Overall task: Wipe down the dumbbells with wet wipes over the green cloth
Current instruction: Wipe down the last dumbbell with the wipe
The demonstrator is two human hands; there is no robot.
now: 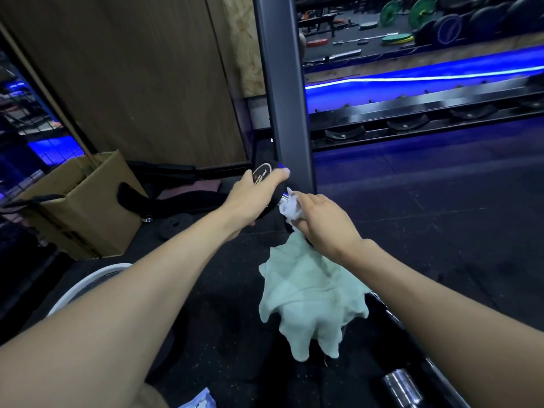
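A black dumbbell (266,175) is held up above the floor, its round end with a printed label facing me. My left hand (250,198) grips that end. My right hand (321,222) is closed on a crumpled white wet wipe (290,208) pressed against the dumbbell's chrome handle, most of which is hidden. The pale green cloth (312,295) hangs below my right hand, draped over something dark beneath the dumbbell.
A dark rack upright (282,92) stands just behind the dumbbell, with rack saddles (403,125) to the right. A cardboard box (82,201) sits at left, a white rim (85,284) lower left, a chrome handle (400,384) lower right, a wipe packet (200,400) at the bottom.
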